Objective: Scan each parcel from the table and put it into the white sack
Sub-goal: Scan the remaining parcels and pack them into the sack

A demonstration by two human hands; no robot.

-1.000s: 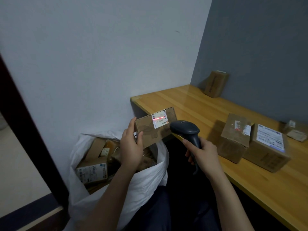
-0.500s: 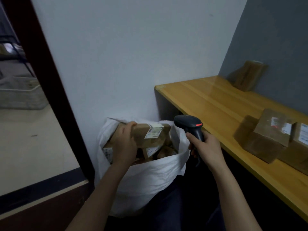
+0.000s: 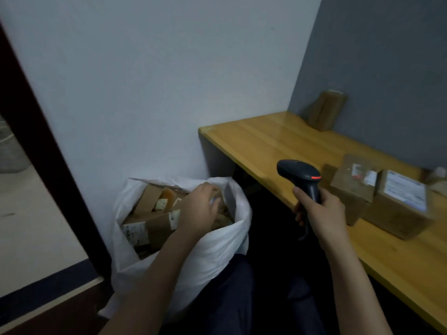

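Reaching into white sack | left hand: grip cannot be told | right hand grips scanner | 2 right parcels: stiff, likely light; hold opposite edges

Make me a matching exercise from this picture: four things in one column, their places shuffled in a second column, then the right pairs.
Column one:
1. scanner
2. sack
3. left hand
4. far box

Column two:
A. leans against the grey wall
B. gripped in the right hand
C. stands beside the table
D. over the parcels in the sack's mouth

Pairs: 1-B, 2-C, 3-D, 4-A.
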